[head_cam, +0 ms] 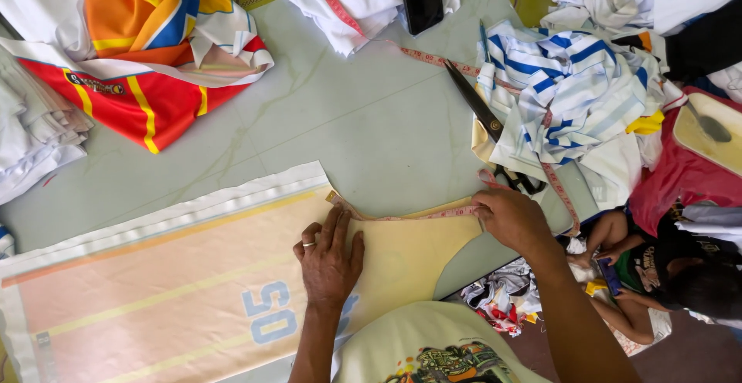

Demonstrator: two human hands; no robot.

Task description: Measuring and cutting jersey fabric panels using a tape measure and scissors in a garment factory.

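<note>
Tape measure stretched left-right — left hand flat, right hand pinching end.

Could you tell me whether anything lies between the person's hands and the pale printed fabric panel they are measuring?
Nothing visible does. The left hand lies flat on the pale peach printed fabric panel; the right hand pins the pink measuring tape along its top edge.

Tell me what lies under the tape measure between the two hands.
The tape measure lies across pale yellow fabric, pinned by the left hand and right hand. Whatever is beneath the fabric is covered.
</note>
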